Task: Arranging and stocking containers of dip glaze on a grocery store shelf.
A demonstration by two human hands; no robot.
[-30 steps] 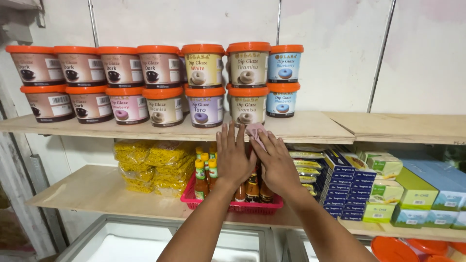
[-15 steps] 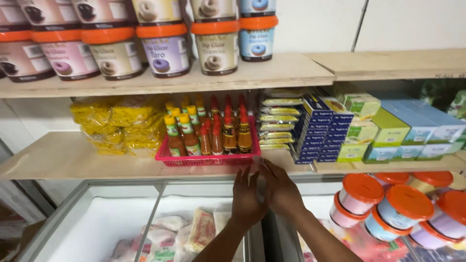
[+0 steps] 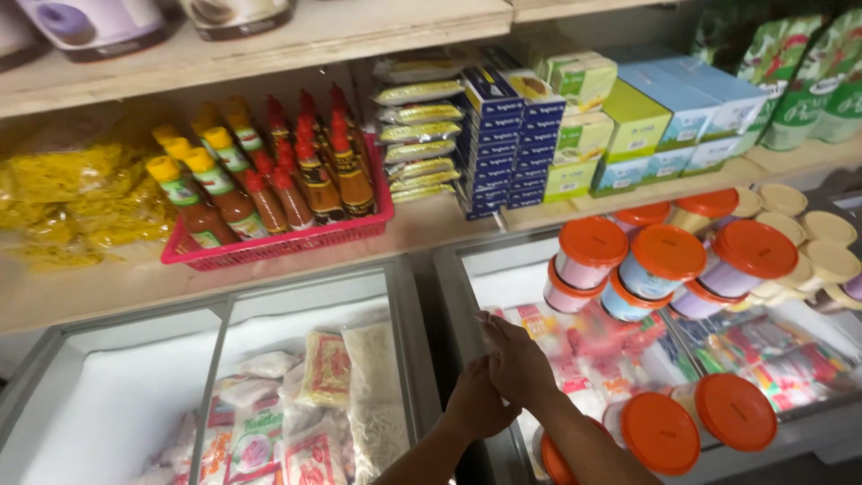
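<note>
Left hand (image 3: 476, 404) and right hand (image 3: 521, 364) pressed together, holding nothing, above the freezer rim (image 3: 449, 296); orange-lidded tubs (image 3: 660, 260) at two o'clock, untouched.

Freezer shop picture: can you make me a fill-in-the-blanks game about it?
1. The sauce bottles stand in a ____ plastic basket on the shelf.
2. The tubs stacked over the right freezer have ____ lids.
3. The left hand and the right hand are ____ each other, with nothing in their fingers.

Missing words: pink; orange; touching
</note>
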